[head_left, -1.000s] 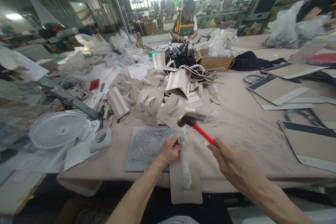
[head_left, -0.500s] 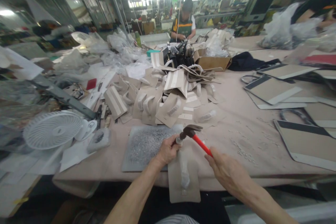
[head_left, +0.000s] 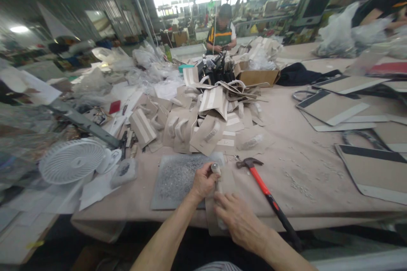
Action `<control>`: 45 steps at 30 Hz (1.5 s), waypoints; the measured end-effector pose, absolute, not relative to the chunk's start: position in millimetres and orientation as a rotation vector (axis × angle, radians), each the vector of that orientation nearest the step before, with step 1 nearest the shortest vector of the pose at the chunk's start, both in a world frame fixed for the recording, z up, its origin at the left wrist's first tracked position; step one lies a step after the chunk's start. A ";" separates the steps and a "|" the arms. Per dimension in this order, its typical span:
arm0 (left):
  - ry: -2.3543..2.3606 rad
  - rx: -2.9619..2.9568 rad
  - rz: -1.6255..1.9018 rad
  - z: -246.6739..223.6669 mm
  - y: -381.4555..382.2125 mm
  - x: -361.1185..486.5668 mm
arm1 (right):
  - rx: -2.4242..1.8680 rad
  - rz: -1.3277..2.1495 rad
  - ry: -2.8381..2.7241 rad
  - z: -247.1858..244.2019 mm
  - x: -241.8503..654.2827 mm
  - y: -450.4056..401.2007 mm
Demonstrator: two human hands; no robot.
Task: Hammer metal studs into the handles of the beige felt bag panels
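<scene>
My left hand (head_left: 204,181) is closed around a short metal punch (head_left: 216,168), upright at the right edge of the grey, speckled board (head_left: 178,178). Under my hands a beige panel (head_left: 227,180) with a wrapped handle lies over the table's front edge. My right hand (head_left: 233,216) rests on this panel and its handle, fingers bent; whether they grip it is hard to tell. To the right, a hammer (head_left: 262,184) with a red and black handle lies on the table, touched by neither hand.
Beige panels with wrapped handles (head_left: 208,133) are heaped behind the board. Larger panels (head_left: 375,171) lie at the right, a white fan (head_left: 74,161) at the left. A person (head_left: 222,34) works across the table beyond a cardboard box (head_left: 257,76).
The hammer has left my right hand and now lies on the table. My right hand has moved left onto the panel. My left hand still holds the punch.
</scene>
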State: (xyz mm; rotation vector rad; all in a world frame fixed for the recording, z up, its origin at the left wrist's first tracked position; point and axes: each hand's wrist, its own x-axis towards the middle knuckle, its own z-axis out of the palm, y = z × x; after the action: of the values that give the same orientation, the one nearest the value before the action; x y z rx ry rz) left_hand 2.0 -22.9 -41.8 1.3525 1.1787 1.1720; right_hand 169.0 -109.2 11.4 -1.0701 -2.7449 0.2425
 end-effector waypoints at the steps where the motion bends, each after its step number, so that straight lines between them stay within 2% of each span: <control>1: 1.182 1.269 1.195 -40.8 -22.2 2.1 | -1.055 0.240 -2.780 10.7 162.1 -110.9; 5: 1.217 0.961 1.380 -27.3 -22.0 -7.0 | -1.376 0.084 -2.636 9.6 153.9 -101.8; 9: 1.248 0.935 1.501 2.1 -28.6 -30.4 | -1.701 0.043 -2.447 22.5 158.1 -84.7; 13: 1.232 0.993 1.471 18.4 -39.6 -48.9 | -1.747 0.130 -2.412 27.3 155.5 -80.7; 20: 1.199 0.935 1.305 -2.8 -64.2 -54.9 | -1.852 0.444 -2.263 1.7 153.5 -82.6; 25: 1.111 1.014 1.145 -1.8 -74.3 -52.4 | -1.774 0.604 -2.093 -2.8 157.3 -77.1; 31: 0.935 1.184 0.947 20.3 -91.3 -50.0 | -1.528 0.793 -1.978 3.1 134.3 -67.8; 35: 1.165 1.244 1.023 34.0 -115.4 -75.4 | -1.244 0.922 -2.061 7.4 97.4 -59.9; 40: 1.447 0.882 1.243 27.0 -177.6 -145.2 | -0.749 0.946 -2.182 12.3 46.5 -67.0; 45: 1.837 0.541 1.402 13.5 -292.9 -230.1 | -0.780 0.825 -2.175 -2.7 43.0 -60.1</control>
State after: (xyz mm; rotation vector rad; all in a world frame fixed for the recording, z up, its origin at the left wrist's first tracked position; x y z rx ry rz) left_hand -230.1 -292.9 13.5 0.5408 1.8372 1.4024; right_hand 43.0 -60.1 -2.7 -0.7803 -2.1752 0.8251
